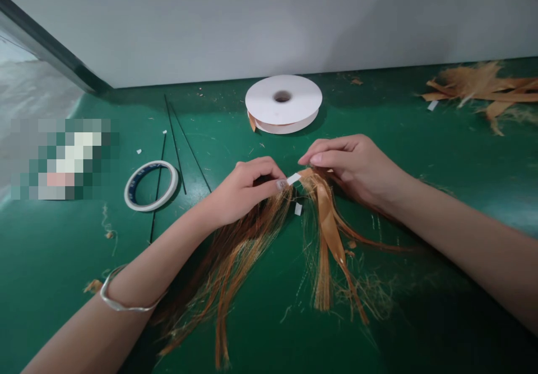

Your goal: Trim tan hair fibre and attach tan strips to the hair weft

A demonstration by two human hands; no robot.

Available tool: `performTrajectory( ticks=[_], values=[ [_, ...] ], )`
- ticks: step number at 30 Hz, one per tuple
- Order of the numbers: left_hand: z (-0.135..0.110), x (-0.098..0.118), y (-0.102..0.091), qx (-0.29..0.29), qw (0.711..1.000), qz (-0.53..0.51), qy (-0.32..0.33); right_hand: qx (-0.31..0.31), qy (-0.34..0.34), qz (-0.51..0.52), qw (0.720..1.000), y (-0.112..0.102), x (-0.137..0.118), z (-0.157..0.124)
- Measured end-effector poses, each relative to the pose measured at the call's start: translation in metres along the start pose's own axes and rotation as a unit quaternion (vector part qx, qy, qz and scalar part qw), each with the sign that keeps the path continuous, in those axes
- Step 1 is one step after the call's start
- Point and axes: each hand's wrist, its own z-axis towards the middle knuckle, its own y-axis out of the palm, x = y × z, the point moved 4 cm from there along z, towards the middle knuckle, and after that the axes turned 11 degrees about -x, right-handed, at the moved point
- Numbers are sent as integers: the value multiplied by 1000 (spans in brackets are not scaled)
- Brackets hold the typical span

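My left hand (246, 189) is closed in a pinch on frayed orange ribbon (241, 256), whose long loose threads hang down toward me. By its fingertips is a small white piece of tape (293, 179), at the end of an orange ribbon strip (330, 220). That strip is smooth in the middle and frayed into threads lower down. My right hand (357, 164) is closed, thumb against forefinger, just above the strip; darker orange threads run beneath it. Its fingers hide what they hold. Another white scrap (298, 209) lies between the hands.
A white ribbon spool (286, 119) lies behind my hands. To the left are a tape roll (171, 192) and several thin dark wires (174, 144). Frayed ribbon scraps (504, 96) lie at the back right. A pale wall (252, 21) borders the green table (63, 262).
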Motion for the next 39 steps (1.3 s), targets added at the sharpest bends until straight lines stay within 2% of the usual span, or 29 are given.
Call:
performTrajectory(
  ticks=[5,8,11,14,18,28,36,39],
  values=[
    [0,-1,1,0,1000,0,-2,18,-7,12,1000,-3,-1,0],
    [0,-1,1,0,1000,5,-2,6,-13,-10,1000,-3,0,0],
    [0,-1,1,0,1000,9,1,18,-15,-108,994,-3,-1,-1],
    [1,-1,2,-5,1000,22,-1,28,-35,-229,972,-1,-6,-3],
    [2,0,3,-5,999,33,-5,31,-77,-299,951,2,-10,-4],
    [2,-1,4,-16,998,64,-9,22,-64,-210,975,3,-7,-3],
    [2,-1,4,-14,998,57,-9,48,-67,-100,992,-2,-1,0],
    [2,-2,3,-7,999,38,-3,5,-99,-72,992,-1,-11,-2]
  ],
)
